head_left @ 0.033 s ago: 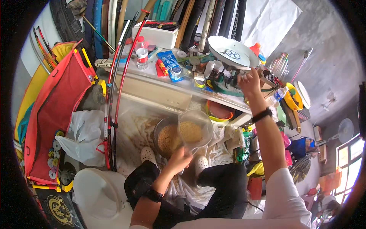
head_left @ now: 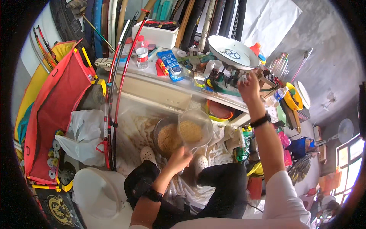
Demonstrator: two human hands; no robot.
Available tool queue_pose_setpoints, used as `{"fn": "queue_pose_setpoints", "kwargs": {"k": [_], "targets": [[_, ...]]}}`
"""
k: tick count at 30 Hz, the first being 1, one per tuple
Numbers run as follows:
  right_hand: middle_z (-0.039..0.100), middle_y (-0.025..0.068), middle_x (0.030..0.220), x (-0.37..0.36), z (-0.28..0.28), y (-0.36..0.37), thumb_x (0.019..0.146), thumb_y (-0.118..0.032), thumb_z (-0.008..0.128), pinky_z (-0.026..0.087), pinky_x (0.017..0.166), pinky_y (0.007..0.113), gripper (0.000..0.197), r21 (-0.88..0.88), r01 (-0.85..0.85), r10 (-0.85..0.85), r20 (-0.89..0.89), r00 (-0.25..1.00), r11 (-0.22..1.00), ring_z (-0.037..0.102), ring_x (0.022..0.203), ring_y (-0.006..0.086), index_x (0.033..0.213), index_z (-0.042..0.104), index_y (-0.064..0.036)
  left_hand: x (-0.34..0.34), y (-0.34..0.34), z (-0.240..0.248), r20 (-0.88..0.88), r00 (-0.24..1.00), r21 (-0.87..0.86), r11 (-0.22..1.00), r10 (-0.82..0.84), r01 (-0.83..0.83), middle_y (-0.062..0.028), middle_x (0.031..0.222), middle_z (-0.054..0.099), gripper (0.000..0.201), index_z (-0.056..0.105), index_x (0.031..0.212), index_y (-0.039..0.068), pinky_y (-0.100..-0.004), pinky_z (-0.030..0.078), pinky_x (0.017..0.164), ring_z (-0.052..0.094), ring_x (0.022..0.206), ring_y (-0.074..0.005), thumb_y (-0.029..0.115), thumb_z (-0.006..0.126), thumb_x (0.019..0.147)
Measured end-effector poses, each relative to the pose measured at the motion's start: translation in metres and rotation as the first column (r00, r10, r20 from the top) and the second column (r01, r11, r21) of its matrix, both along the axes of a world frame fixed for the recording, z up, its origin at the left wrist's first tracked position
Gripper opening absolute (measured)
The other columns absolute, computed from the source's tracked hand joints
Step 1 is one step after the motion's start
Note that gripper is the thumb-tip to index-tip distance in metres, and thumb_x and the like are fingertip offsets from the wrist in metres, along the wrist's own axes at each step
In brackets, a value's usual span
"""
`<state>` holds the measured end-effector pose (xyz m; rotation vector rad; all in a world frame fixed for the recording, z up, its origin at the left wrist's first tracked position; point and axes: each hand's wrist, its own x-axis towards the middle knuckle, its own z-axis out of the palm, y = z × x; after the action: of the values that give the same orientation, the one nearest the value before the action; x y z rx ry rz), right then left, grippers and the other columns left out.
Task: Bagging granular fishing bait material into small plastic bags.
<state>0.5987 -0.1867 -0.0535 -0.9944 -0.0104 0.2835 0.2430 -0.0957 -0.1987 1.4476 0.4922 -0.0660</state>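
Note:
My left hand (head_left: 178, 159) is closed on the handle of a clear plastic measuring jug (head_left: 207, 131), with tan granular material in it. The jug is held over the right part of a metal bowl (head_left: 156, 134) of similar tan crumbs, hiding some of it. My right hand (head_left: 249, 87) is raised over the worktop's right part, fingers loosely bent and apart, nothing visible in them. Just above it is the rim of a shallow white enamel dish (head_left: 244, 57) with a blue mark inside. The dish stands raised among clutter; what supports it is partly hidden.
A cluttered worktop (head_left: 152, 78) spans the far side, holding a clear bottle (head_left: 142, 55) and a blue packet (head_left: 167, 61). Thin red and black rods (head_left: 122, 76) stand at left, near a white bucket (head_left: 97, 194) and a red fabric carrier (head_left: 53, 114). Stained sheeting covers the floor.
My right hand has come down slightly from the enamel dish's rim, and its fingers have loosened. The left hand and the jug stay where they were.

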Motion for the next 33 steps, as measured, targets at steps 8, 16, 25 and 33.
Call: {"fn": "queue_pose_setpoints", "kwargs": {"k": [8, 16, 25, 33], "targets": [[0.060, 0.0060, 0.083, -0.219, -0.080, -0.062, 0.072, -0.003, 0.063, 0.047, 0.065, 0.031, 0.023, -0.919, -0.374, 0.978, 0.050, 0.205, 0.125, 0.058, 0.075, 0.0183, 0.095, 0.059, -0.0034, -0.001, 0.000, 0.011, 0.066, 0.998, -0.013, 1.000, -0.002, 0.002, -0.0037, 0.080, 0.056, 0.018, 0.050, 0.094, 0.002, -0.0265, 0.043, 0.048, 0.052, 0.054, -0.0105, 0.016, 0.059, 0.085], [0.061, 0.0110, 0.100, -0.259, -0.123, -0.042, 0.087, -0.025, 0.048, 0.044, 0.082, 0.042, 0.030, -0.001, -0.842, 0.694, -0.565, 0.446, 0.540, 0.057, 0.096, 0.0246, 0.109, 0.053, -0.0054, 0.002, -0.006, 0.002, 0.042, 0.995, -0.130, 0.987, 0.096, -0.090, -0.0040, 0.084, 0.058, 0.017, 0.052, 0.097, 0.003, -0.0251, 0.043, 0.049, 0.052, 0.058, -0.0100, 0.013, 0.059, 0.084], [0.060, 0.0077, 0.081, -0.258, -0.145, -0.014, 0.090, -0.019, 0.053, 0.044, 0.052, 0.028, 0.021, 0.153, -0.666, 0.650, -0.457, 0.607, 0.730, 0.058, 0.064, 0.0178, 0.101, 0.055, -0.0020, 0.011, -0.007, 0.008, 0.068, 0.985, -0.057, 0.986, 0.161, -0.158, -0.0070, 0.081, 0.058, 0.025, 0.050, 0.102, -0.003, -0.0238, 0.042, 0.049, 0.053, 0.060, -0.0091, 0.003, 0.056, 0.079], [0.060, 0.0030, 0.077, -0.262, -0.146, -0.008, 0.088, -0.020, 0.058, 0.033, 0.035, 0.022, 0.018, 0.110, -0.587, 0.568, -0.444, 0.693, 0.802, 0.048, 0.046, 0.0088, 0.098, 0.058, -0.0053, 0.025, -0.022, 0.009, 0.052, 0.970, -0.058, 0.970, 0.239, -0.236, -0.0053, 0.077, 0.055, 0.022, 0.050, 0.099, 0.000, -0.0242, 0.041, 0.050, 0.051, 0.059, -0.0099, -0.002, 0.050, 0.077]]}}
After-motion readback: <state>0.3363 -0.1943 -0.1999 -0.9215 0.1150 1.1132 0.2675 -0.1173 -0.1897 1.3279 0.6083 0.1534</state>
